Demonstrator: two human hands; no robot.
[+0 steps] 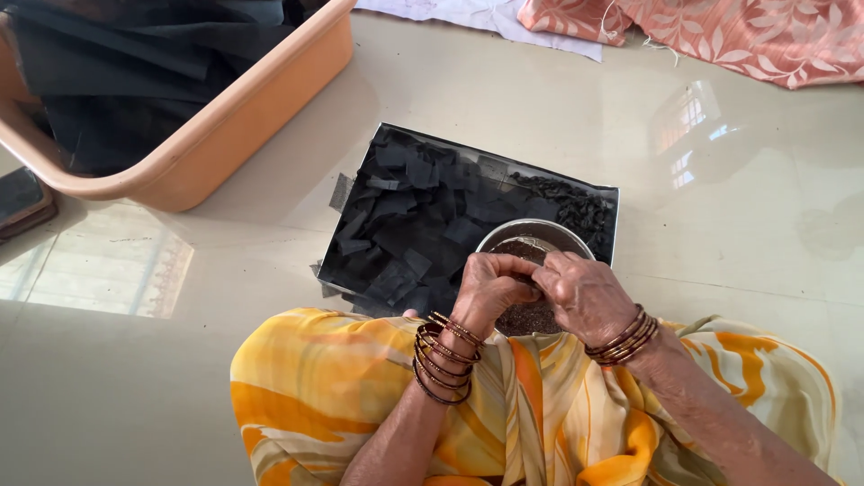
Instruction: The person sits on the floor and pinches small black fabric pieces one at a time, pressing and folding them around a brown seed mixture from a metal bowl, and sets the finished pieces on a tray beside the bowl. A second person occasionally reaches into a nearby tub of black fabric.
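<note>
My left hand (490, 290) and my right hand (585, 297) meet fingertip to fingertip just above a steel bowl (531, 236) that holds dark grainy filling. Both hands pinch something small and dark between their fingers; it is mostly hidden, so I cannot tell exactly what it is. Behind the bowl lies a flat black tray (605, 193) covered with several cut black leaf pieces (414, 220). At the tray's far right sits a heap of small dark rolled bits (571, 207). Bangles ring both wrists, and yellow-orange cloth (342, 387) covers my lap.
A large orange plastic tub (243, 117) with dark folded material stands at the upper left. A dark flat object (22, 202) lies at the left edge. Pink patterned cloth (747, 31) and white cloth (486, 13) lie along the top. The floor is glossy pale tile.
</note>
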